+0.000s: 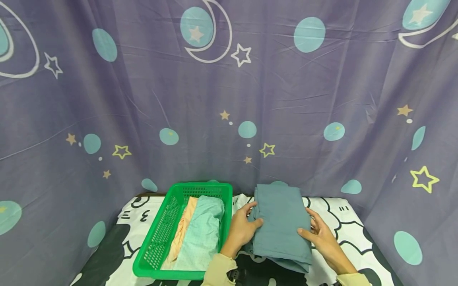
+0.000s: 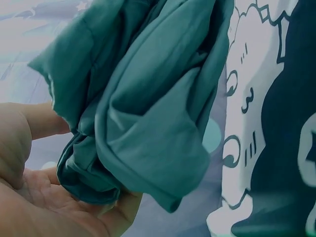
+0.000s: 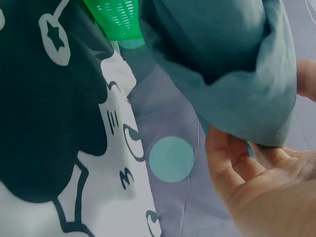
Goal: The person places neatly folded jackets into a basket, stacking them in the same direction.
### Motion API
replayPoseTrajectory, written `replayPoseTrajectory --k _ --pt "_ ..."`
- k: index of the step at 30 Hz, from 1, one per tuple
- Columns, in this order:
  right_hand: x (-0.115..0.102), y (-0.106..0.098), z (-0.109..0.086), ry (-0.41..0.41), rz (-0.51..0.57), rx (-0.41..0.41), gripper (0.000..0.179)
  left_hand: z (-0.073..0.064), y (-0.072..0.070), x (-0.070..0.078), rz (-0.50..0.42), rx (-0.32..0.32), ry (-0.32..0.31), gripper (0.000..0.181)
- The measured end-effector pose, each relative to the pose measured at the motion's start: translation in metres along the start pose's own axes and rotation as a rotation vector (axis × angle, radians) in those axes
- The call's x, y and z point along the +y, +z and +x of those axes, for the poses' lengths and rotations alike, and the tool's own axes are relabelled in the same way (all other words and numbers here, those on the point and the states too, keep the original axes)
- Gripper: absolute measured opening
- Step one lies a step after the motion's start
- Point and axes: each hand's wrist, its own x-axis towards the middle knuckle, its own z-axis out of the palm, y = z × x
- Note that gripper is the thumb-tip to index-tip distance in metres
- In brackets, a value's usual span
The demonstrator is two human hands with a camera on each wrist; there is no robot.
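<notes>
A folded blue-grey cloth [image 1: 282, 222], in several layers, is held between both hands above the bed-like surface. My left hand [image 1: 241, 228] grips its left edge, thumb on the upper face and fingers at the side. On the opposite edge my right hand [image 1: 323, 240] pinches it the same way, thumb on top. In the left wrist view the cloth [image 2: 153, 113] shows loose, bunched folds at its end, with the left hand [image 2: 59, 197] around one side. The right wrist view has the cloth's rounded fold [image 3: 232, 94] resting against the fingers of the right hand [image 3: 261, 177].
A green plastic basket [image 1: 150, 242] stands left of the cloth, close to my left forearm. Inside it lie a folded mint cloth [image 1: 200, 234] and a peach cloth [image 1: 183, 232]. A black-and-white patterned cover [image 1: 343, 226] lies underneath. A purple curtain [image 1: 279, 91] hangs behind and at both sides.
</notes>
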Motion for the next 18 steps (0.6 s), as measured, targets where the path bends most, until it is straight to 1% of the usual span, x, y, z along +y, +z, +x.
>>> replayPoseTrajectory --k 5,9,13,18 --pt "-0.007 0.006 0.003 0.004 -0.023 -0.036 0.086 0.001 -0.016 0.001 -0.006 -0.015 0.011 0.054" --pt "-0.013 0.011 0.004 0.008 -0.05 -0.057 0.087 0.0 -0.027 0.001 -0.005 -0.029 -0.001 0.054" --pt "-0.017 0.018 0.005 -0.003 -0.031 -0.083 0.087 0.001 -0.038 0.001 -0.021 -0.052 -0.005 0.055" --pt "-0.022 0.027 0.005 0.011 -0.053 -0.106 0.088 0.001 -0.053 -0.001 -0.027 -0.064 0.008 0.055"
